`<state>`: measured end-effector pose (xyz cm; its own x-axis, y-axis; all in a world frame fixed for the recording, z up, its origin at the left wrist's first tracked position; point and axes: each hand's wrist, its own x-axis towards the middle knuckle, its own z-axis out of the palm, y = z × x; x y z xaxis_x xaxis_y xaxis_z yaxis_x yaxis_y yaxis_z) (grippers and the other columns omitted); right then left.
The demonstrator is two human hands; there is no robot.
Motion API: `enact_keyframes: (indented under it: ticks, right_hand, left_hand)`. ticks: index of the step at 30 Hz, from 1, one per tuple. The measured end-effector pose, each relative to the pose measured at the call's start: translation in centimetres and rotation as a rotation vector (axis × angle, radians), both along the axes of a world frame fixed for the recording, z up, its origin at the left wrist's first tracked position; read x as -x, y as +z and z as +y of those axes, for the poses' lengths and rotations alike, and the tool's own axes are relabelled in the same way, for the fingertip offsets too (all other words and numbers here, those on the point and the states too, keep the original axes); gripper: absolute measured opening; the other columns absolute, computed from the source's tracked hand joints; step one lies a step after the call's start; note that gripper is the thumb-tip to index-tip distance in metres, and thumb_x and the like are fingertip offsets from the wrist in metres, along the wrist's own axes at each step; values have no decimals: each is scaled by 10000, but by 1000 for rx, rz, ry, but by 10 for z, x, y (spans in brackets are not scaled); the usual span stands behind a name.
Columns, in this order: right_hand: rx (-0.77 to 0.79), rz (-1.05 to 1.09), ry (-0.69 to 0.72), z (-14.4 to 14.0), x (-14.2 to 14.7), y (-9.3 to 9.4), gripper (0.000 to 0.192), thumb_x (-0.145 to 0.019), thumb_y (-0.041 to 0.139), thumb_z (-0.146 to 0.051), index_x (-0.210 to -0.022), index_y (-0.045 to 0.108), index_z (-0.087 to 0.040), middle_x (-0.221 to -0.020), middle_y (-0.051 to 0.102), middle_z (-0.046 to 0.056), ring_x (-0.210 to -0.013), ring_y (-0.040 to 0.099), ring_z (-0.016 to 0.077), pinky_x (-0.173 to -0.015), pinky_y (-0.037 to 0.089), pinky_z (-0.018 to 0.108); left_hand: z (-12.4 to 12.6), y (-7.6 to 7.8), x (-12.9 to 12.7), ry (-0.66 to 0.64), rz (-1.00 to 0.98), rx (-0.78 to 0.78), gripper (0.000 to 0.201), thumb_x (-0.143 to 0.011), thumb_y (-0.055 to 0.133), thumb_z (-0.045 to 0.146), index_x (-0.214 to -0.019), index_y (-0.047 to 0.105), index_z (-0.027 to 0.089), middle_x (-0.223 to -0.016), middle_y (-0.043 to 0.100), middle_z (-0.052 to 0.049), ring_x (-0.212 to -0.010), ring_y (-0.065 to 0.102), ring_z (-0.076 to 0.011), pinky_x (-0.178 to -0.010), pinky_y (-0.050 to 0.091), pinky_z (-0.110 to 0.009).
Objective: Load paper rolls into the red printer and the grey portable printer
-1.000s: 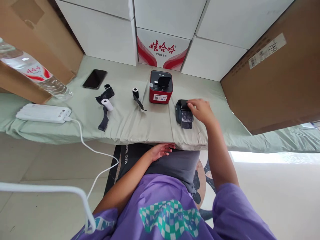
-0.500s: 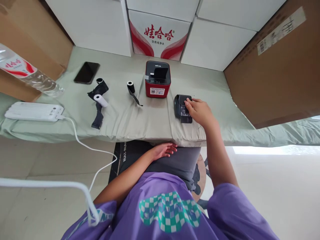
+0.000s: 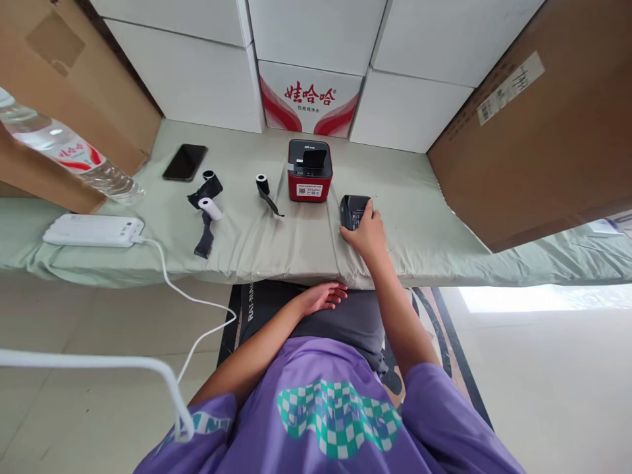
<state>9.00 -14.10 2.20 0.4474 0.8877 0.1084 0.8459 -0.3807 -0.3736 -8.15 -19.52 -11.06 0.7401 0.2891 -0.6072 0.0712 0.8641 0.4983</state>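
Observation:
My right hand (image 3: 368,235) spans the near side of a small black portable printer (image 3: 351,208) lying on the cloth. Its thumb is at the left edge and its fingers reach the right edge, so much of the device's front is hidden. Palm turned up, my left hand (image 3: 323,297) rests on my lap by the cloth's edge, fingers loosely stretched and nothing in them. A red and black label printer (image 3: 310,172) stands behind and left of the portable one. Further left lies a small paper roll (image 3: 262,184) with a black tail.
Two more rolls with dark strips, one a white roll (image 3: 210,209), lie near a phone (image 3: 185,162). At left are a white power bank (image 3: 93,230) with a cable and a water bottle (image 3: 74,151). White boxes line the back; a cardboard box (image 3: 538,158) stands right.
My right hand has shifted from the top of the portable printer to its near side, thumb now at the left edge. The view has tilted slightly. My left hand stays on my lap.

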Motion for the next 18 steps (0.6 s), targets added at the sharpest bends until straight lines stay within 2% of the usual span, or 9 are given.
enact_keyframes:
  ticks: [3, 5, 8, 11, 13, 15, 17, 18]
  right_hand:
    - [-61, 57, -39, 22, -7, -5, 1078, -713, 765, -383, -1624, 270, -89, -1395, 542, 298, -1269, 570, 451, -1070, 475, 573]
    - [-118, 81, -56, 46, -20, -7, 1063, -697, 766, -380, -1611, 290, -119, -1382, 540, 272, -1271, 569, 432, -1086, 467, 563]
    - [-164, 103, -109, 86, -42, -8, 1066, -701, 753, -376, -1615, 278, -102, -1417, 508, 292, -1315, 545, 435, -1103, 450, 565]
    - [-96, 114, -170, 111, -51, -1, 1097, -708, 751, -352, -1633, 237, -59, -1470, 462, 348, -1360, 515, 462, -1117, 422, 606]
    - [-16, 50, -191, 113, -43, 11, 1087, -741, 740, -354, -1641, 216, -41, -1526, 413, 383, -1433, 442, 503, -1141, 354, 686]
    - [-15, -66, -118, 106, -21, 29, 992, -811, 686, -372, -1637, 241, -51, -1610, 340, 375, -1532, 296, 528, -1168, 233, 774]
    - [-142, -178, 108, 98, 12, 47, 815, -905, 570, -355, -1623, 296, -84, -1660, 335, 302, -1598, 194, 476, -1214, 121, 782]
    - [-211, -214, 239, 95, 30, 54, 736, -938, 515, -321, -1615, 323, -107, -1648, 388, 260, -1609, 205, 429, -1245, 73, 757]
  left_hand:
    - [-2, -2, -1, 0, -28, 34, 239, -988, 559, 300, -1073, 718, 143, -986, 701, -63, -765, 597, -114, -699, 402, -246]
    - [-3, -5, -1, -6, -64, 51, 244, -962, 601, 318, -1080, 717, 139, -986, 702, -67, -772, 598, -116, -701, 400, -245]
    - [-2, -9, -1, -12, -91, 47, 264, -943, 623, 333, -1087, 716, 133, -992, 703, -69, -778, 596, -116, -705, 400, -246]
    - [1, -10, -1, -1, -84, 49, 270, -940, 615, 343, -1084, 709, 134, -986, 701, -64, -771, 591, -116, -708, 403, -250]
    - [3, -10, -1, 4, -89, 52, 268, -952, 592, 342, -1079, 703, 134, -981, 696, -61, -763, 588, -113, -706, 400, -251]
    - [2, -8, -1, -4, -96, 50, 265, -970, 559, 329, -1074, 698, 129, -970, 690, -58, -758, 587, -111, -700, 392, -251]
    - [1, -7, -2, -23, -93, 41, 265, -975, 547, 320, -1072, 696, 124, -959, 687, -59, -760, 587, -113, -697, 386, -255]
    - [0, -7, -2, -31, -88, 33, 264, -970, 556, 323, -1072, 696, 123, -957, 688, -61, -761, 586, -115, -696, 384, -256]
